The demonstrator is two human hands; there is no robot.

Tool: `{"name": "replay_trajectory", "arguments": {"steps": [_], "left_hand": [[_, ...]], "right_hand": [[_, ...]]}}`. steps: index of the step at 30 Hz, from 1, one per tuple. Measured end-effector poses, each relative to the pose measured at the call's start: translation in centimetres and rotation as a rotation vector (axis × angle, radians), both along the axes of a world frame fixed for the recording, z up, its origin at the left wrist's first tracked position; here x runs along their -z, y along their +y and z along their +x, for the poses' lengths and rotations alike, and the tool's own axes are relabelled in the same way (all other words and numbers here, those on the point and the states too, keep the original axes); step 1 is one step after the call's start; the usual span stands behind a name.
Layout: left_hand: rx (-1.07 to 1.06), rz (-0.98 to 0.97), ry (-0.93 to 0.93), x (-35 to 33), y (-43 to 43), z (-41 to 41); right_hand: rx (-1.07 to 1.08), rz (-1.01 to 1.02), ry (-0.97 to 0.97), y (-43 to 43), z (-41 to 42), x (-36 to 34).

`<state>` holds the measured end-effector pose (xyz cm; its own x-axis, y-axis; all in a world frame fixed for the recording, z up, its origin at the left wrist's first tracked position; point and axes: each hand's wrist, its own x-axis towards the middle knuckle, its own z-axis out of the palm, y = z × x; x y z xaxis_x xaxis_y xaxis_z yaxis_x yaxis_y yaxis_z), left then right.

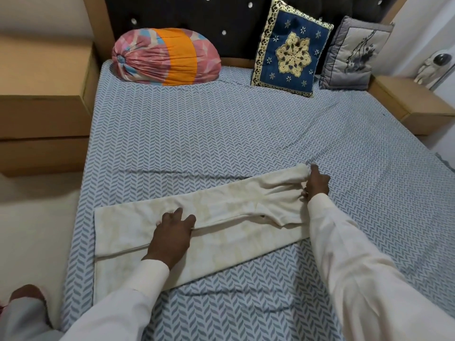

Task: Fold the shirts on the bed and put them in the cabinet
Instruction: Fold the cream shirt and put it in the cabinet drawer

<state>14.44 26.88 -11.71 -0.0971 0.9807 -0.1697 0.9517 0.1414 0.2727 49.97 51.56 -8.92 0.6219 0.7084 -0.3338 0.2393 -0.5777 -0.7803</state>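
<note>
While pressing flat on the shirt point(221, 210) near its middle fold with the left hand point(172, 232), pinches its right end with the right hand point(317, 184) — fingers curled round bunched cloth. Lies slantwise across the near part of the bed point(221, 134), folded into a long strip.

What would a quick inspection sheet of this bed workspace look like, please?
Surface: bed sheet, blue herringbone, lightly creased.
Job's things: cream shirt, folded into a long strip, lying across the sheet.
Clutter: bolster, blue cushion and grey cushion by the headboard.
Grippers: left hand presses flat on the shirt; right hand grips its right end.
Cables: nothing seen.
Surroundings: wooden side units either side; white figurine by the right one.
</note>
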Motion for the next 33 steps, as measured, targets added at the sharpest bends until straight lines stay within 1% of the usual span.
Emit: {"name": "replay_trajectory", "arguments": {"steps": [2, 3, 5, 6, 8, 9, 12, 13, 15, 16, 18, 21, 23, 24, 25, 26, 27, 29, 30, 31, 32, 33], "left_hand": [[-0.005, -0.003, -0.005, 0.1, 0.1, 0.0], [-0.006, 0.000, -0.008, 0.2, 0.2, 0.0], [-0.010, 0.009, -0.025, 0.1, 0.1, 0.0], [-0.015, 0.014, -0.039, 0.0, 0.0, -0.1], [-0.019, 0.032, -0.105, -0.2, 0.0, -0.6], [-0.015, 0.032, -0.155, -0.3, 0.0, -0.9], [0.051, -0.021, -0.306, -0.5, 0.1, -1.8], [0.063, -0.051, -0.318, -0.7, -0.1, -2.0], [0.060, -0.102, -0.243, -0.9, -0.3, -1.9], [0.064, -0.123, -0.184, -0.9, -0.4, -1.6], [0.047, -0.109, -0.077, -0.9, -0.5, -1.0], [-0.108, 0.077, -0.009, -0.8, 0.0, -0.6], [-0.150, 0.006, 0.069, 0.4, -0.2, -0.8], [-0.174, -0.038, 0.100, 1.2, -0.6, -0.9], [-0.192, -0.049, 0.108, 2.0, -1.0, -1.1], [-0.193, -0.068, 0.100, 2.4, -1.4, -1.1], [-0.189, -0.070, 0.096, 2.7, -1.8, -1.2], [-0.183, -0.099, 0.093, 2.9, -1.8, -1.3], [-0.177, -0.105, 0.090, 3.2, -1.6, -1.2], [-0.185, -0.115, 0.094, 3.2, -1.6, -1.2], [-0.198, -0.133, 0.100, 3.1, -1.4, -1.1], [-0.204, -0.140, 0.110, 3.0, -1.4, -1.1]], "right_hand": [[0.014, 0.049, -0.154, -2.2, -1.4, -0.8], [-0.027, 0.074, -0.225, -3.0, -1.7, -0.6], [-0.135, 0.070, -0.289, -4.0, -2.7, -0.2], [-0.180, 0.038, -0.280, -4.1, -3.4, 0.0], [-0.248, -0.044, -0.210, -4.2, -4.5, 0.0], [-0.236, -0.045, -0.139, -4.1, -4.8, 0.1], [-0.005, 0.029, 0.089, -3.4, -5.4, 0.2], [0.061, 0.052, 0.189, -2.9, -5.3, 0.2], [0.134, 0.053, 0.350, -1.8, -4.5, 0.5], [0.129, 0.034, 0.364, -1.4, -4.0, 0.5], [0.100, 0.020, 0.273, -0.6, -2.8, 1.2], [0.081, 0.037, 0.144, -0.8, -2.0, 2.0], [0.087, 0.018, 0.105, -1.0, -2.0, 2.3], [0.086, -0.004, 0.032, -0.9, -2.3, 2.3], [0.061, -0.014, -0.106, -0.9, -2.7, 2.3], [0.026, 0.012, -0.258, -1.3, -3.6, 2.1], [-0.023, 0.098, -0.409, -1.9, -4.9, 1.9], [-0.216, 0.281, -0.625, -3.3, -8.2, 1.8], [-0.395, 0.322, -0.687, -4.2, -10.0, 2.2], [-0.622, 0.333, -0.690, -4.9, -11.3, 2.9], [-0.837, 0.309, -0.679, -5.6, -12.4, 3.5], [-0.992, 0.253, -0.667, -6.0, -13.0, 3.9]]}}
